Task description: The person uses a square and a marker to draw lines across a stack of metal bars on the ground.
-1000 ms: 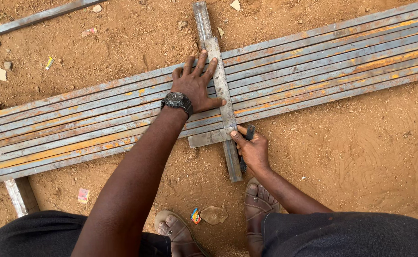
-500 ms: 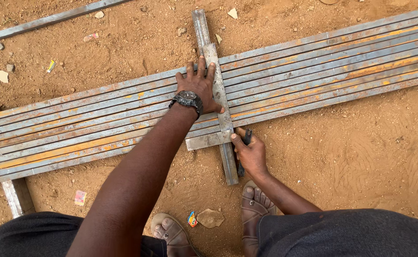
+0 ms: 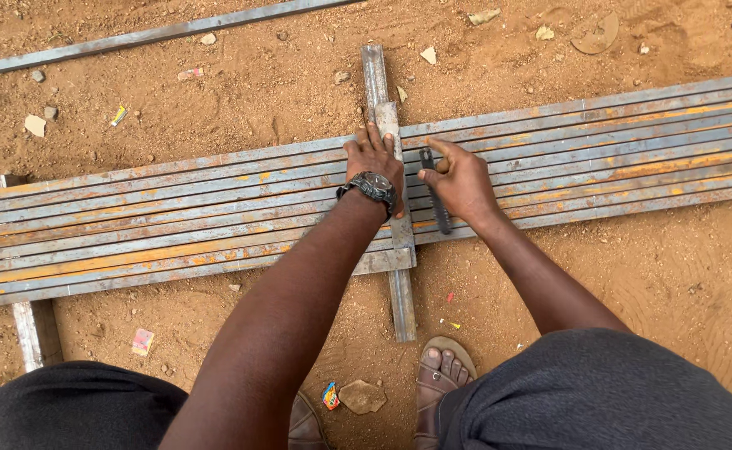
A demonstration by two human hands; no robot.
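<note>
Several long rusty steel tubes (image 3: 174, 225) lie side by side on the sandy ground. Across them lies a metal square (image 3: 401, 237), its long blade running away from me. My left hand (image 3: 372, 157), with a black wristwatch, presses flat on the blade near the far edge of the tubes. Just to the right of the blade, my right hand (image 3: 463, 179) grips a thin dark marking tool (image 3: 438, 204). The tool lies along the blade with its tip on the tubes.
A steel support bar (image 3: 34, 333) sticks out from under the tubes at left. Another long bar (image 3: 157, 35) lies at the top. My sandalled foot (image 3: 437, 375) and a flat stone (image 3: 362, 397) are near the square's end. Stones and litter dot the sand.
My right hand has moved with the tool from the near edge of the tubes up to their far side, beside the blade. My left hand has slid a little farther up the blade.
</note>
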